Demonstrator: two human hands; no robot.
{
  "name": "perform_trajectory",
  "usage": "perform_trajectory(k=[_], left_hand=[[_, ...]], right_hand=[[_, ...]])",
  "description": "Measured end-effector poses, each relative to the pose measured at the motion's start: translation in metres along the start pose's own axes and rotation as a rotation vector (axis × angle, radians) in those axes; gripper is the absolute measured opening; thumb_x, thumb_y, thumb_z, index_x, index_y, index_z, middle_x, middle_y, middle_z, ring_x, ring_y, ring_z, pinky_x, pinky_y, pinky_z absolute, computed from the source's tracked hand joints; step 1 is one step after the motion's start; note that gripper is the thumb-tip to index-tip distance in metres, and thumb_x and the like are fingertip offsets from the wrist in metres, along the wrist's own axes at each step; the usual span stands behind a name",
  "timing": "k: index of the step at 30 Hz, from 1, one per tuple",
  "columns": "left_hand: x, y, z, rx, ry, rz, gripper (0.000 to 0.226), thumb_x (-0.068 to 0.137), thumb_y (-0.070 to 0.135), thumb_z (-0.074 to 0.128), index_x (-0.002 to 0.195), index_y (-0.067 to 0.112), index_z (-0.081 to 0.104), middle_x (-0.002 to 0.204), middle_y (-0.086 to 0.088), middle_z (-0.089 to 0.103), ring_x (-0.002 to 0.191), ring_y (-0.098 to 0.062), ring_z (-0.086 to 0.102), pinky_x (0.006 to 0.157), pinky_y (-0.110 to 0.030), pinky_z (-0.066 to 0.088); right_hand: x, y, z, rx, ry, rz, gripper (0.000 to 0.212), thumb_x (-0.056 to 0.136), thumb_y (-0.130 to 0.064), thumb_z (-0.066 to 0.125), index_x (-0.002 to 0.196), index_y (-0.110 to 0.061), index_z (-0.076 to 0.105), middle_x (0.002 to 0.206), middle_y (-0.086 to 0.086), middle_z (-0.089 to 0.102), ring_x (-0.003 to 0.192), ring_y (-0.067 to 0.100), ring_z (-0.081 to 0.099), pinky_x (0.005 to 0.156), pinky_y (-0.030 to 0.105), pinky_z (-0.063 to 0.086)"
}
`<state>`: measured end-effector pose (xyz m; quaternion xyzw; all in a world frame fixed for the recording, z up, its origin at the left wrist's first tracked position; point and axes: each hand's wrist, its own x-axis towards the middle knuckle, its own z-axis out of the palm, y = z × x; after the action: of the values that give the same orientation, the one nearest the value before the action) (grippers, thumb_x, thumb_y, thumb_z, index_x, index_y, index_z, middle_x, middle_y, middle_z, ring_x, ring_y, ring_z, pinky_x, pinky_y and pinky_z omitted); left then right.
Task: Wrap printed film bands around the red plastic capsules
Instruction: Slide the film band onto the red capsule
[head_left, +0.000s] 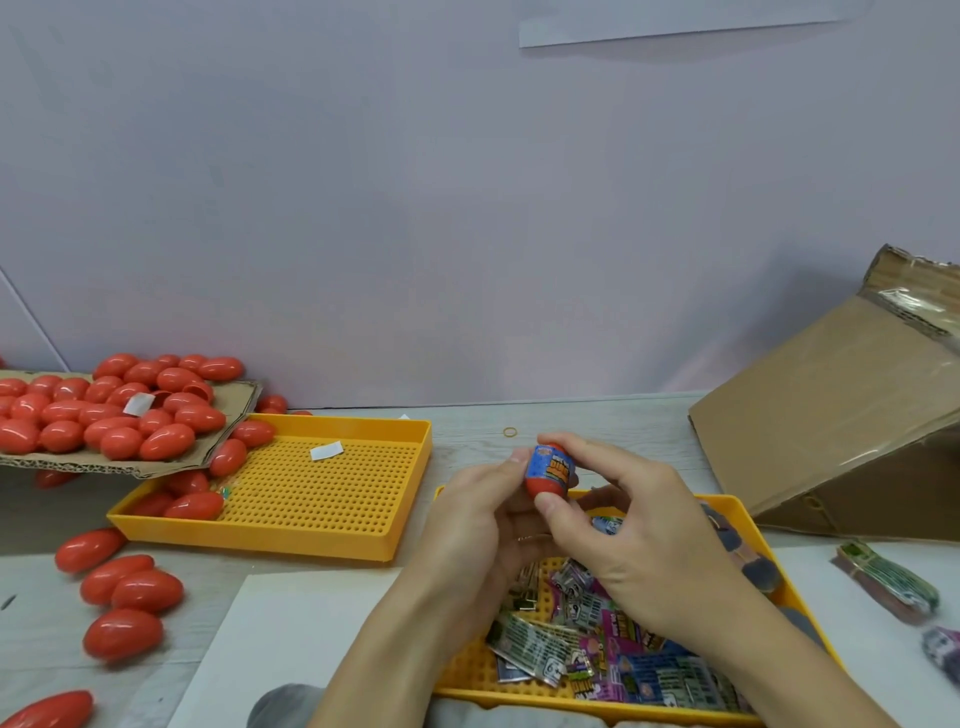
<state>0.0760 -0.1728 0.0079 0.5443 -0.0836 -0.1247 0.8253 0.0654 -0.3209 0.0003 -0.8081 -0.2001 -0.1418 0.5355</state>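
Right hand (631, 525) raised over the near tray, thumb under and forefinger over a red egg-shaped plastic capsule (549, 470), pinching it end to end. Left hand (475, 514) beside it, fingertips touching the capsule's left flank, palm cupped beneath. Printed blue film band (551, 464) already round the capsule's middle, red showing above and below it.

Nearest, under both forearms: a yellow perforated plastic tray (748, 525) holding a loose heap of flat printed film bands (587, 644) in pink, blue, silver and green. White sheet of paper (280, 644) lying on the pale wood-grain table (467, 423) just left of that tray. At the near right edge, a bundled stack of green printed bands (891, 582) on the table, apart from the tray.

Near left: several bare red capsules (132, 590) scattered loose on the table.

Further back, left of centre: a second yellow perforated tray (332, 493), mostly bare, with a few red capsules (195, 505) in its left end and a small white slip (326, 450) near its far side. Resting over that tray's far left corner, a torn sheet of brown corrugated cardboard (236, 410) piled with many red capsules (111, 410), some spilling off its edge into the tray.

Small tan rubber band (510, 431) lying on the table just beyond the hands.

Far right: a tilted brown cardboard box (831, 415), taped flap uppermost. Behind everything, a plain pale lilac wall (415, 208).
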Motion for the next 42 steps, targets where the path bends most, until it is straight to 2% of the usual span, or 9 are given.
perform_trajectory(k=[5,9,14,22,26,32,34,37,42], left_hand=[[0.0,0.001,0.002,-0.069,0.004,-0.012,0.039,0.089,0.032,0.053,0.098,-0.002,0.071,0.081,-0.023,0.07,0.078,-0.031,0.072,0.075,-0.04,0.06],[0.002,0.004,0.001,-0.109,0.088,0.053,0.033,0.086,0.026,0.065,0.101,-0.003,0.066,0.093,-0.023,0.072,0.083,-0.033,0.073,0.073,-0.039,0.062],[0.001,0.001,0.002,-0.086,0.123,0.129,0.033,0.081,0.02,0.073,0.101,-0.001,0.057,0.097,-0.024,0.073,0.089,-0.038,0.073,0.072,-0.034,0.061],[0.004,-0.003,-0.001,-0.008,0.159,0.148,0.016,0.09,0.012,0.066,0.103,0.007,0.074,0.103,-0.017,0.074,0.094,-0.029,0.073,0.073,-0.029,0.058],[0.006,-0.006,-0.001,0.059,0.219,0.189,0.03,0.073,0.023,0.075,0.098,0.005,0.072,0.092,-0.009,0.075,0.087,-0.024,0.073,0.074,-0.034,0.06],[0.005,-0.004,0.004,0.221,0.215,0.211,0.03,0.066,0.042,0.073,0.081,0.016,0.074,0.073,0.001,0.071,0.07,-0.013,0.07,0.061,-0.027,0.057],[0.008,-0.003,0.002,0.232,0.267,0.203,0.025,0.076,0.038,0.068,0.084,0.014,0.072,0.07,0.0,0.068,0.063,-0.014,0.067,0.058,-0.029,0.055],[0.009,0.0,-0.001,0.213,0.318,0.191,0.015,0.094,0.021,0.06,0.09,0.01,0.07,0.072,-0.004,0.067,0.06,-0.015,0.065,0.062,-0.037,0.053],[0.008,0.005,-0.004,0.177,0.328,0.165,0.031,0.099,-0.001,0.042,0.088,0.006,0.069,0.063,0.0,0.062,0.053,-0.015,0.057,0.051,-0.032,0.047]], right_hand=[[0.0,-0.003,0.002,0.067,-0.004,0.004,0.042,0.091,-0.026,0.066,0.124,-0.049,0.052,0.113,-0.026,0.063,0.106,-0.002,0.061,0.08,0.008,0.049],[0.0,-0.003,0.004,-0.008,0.119,-0.013,0.054,0.08,-0.032,0.076,0.127,-0.043,0.05,0.114,-0.025,0.059,0.113,0.0,0.058,0.08,0.02,0.055],[0.0,-0.007,0.01,-0.157,0.258,-0.11,0.03,0.085,-0.027,0.07,0.114,-0.034,0.065,0.102,-0.022,0.066,0.103,0.003,0.063,0.071,0.021,0.056],[0.0,-0.004,0.012,0.085,0.168,0.022,0.038,0.093,-0.015,0.063,0.128,-0.03,0.061,0.11,-0.021,0.067,0.105,-0.002,0.064,0.073,0.018,0.058],[-0.004,-0.009,0.016,-0.226,0.238,0.024,0.049,0.085,-0.031,0.074,0.127,-0.039,0.05,0.11,-0.024,0.053,0.103,-0.003,0.057,0.071,0.016,0.055],[-0.008,-0.011,0.022,-0.451,0.334,0.07,0.015,0.088,-0.037,0.065,0.101,-0.038,0.058,0.09,-0.02,0.06,0.088,-0.002,0.057,0.074,0.01,0.046],[-0.005,-0.006,0.015,-0.262,0.367,0.271,0.013,0.091,-0.034,0.062,0.084,-0.023,0.064,0.075,-0.009,0.067,0.071,0.006,0.063,0.064,0.021,0.052],[0.008,-0.01,-0.011,0.354,0.493,0.569,0.017,0.097,-0.02,0.059,0.09,-0.009,0.071,0.075,0.004,0.074,0.069,0.014,0.069,0.066,0.035,0.056],[0.055,-0.055,-0.113,0.904,0.806,0.242,0.021,0.101,-0.021,0.051,0.103,-0.003,0.061,0.107,0.016,0.065,0.08,0.016,0.073,0.063,0.024,0.058]])
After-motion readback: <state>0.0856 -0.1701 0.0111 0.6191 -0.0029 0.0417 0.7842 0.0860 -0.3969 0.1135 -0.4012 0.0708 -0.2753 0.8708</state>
